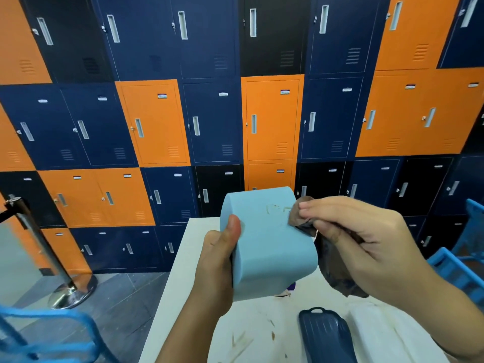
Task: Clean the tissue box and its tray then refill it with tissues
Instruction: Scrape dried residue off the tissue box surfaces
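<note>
Head view:

1. The light blue, round-cornered plastic tissue box (267, 244) is held tilted in the air above the white table top (183, 271), touching neither the table nor the tray.
2. The left hand (217, 260) grips the box on its left side. The thumb lies flat on the upper face; the other fingers are hidden behind the box, so their position cannot be told.
3. The right hand (366, 237) holds a crumpled brown cloth (305, 218). Its fingers lie close together and curl over the cloth, pinching it against the thumb. The cloth touches the upper right edge of the box.
4. Thin brownish marks (275, 208) show on the box face just left of the cloth.
5. The dark blue ribbed plastic tray (324, 334) lies flat on the table, near the lower edge of the frame.
6. Brown smears (241, 341) mark the table left of the tray.
7. Background: a wall of orange, navy and black metal lockers (154, 121); a chrome barrier post (39, 244) on the floor at left; blue chairs (455, 271) at right.
</note>
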### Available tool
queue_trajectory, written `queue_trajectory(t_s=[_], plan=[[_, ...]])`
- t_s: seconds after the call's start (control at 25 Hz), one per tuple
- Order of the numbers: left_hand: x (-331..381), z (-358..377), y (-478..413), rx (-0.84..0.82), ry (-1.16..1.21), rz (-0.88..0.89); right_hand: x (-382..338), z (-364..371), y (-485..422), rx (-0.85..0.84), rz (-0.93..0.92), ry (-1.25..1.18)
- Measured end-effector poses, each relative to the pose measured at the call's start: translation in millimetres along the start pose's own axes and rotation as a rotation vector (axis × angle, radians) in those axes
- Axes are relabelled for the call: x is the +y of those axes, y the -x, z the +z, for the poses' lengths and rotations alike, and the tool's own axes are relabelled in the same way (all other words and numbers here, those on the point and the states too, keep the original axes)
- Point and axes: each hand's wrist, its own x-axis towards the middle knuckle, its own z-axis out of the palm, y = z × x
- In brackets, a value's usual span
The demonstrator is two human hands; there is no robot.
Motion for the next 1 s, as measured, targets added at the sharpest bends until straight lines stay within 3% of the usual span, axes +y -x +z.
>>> queue_trajectory(t_s=[0.32, 0.76, 0.92, 1.0], plan=[[1, -3, 5, -0.172, -0.032, 0.072, -11, -13, 7, -0.113, -0.157, 0.342], [-22, -11, 0, -0.086, -0.136, 0.163, -2, 16, 25, -0.055, 0.237, -0.095], [-33, -7, -2, -0.026, -0.224, 0.146, 7, 4, 24, -0.161, 0.316, -0.018], [-37, -4, -3, -0.002, -0.261, 0.137, 7, 2, 27, -0.110, 0.339, 0.035]])
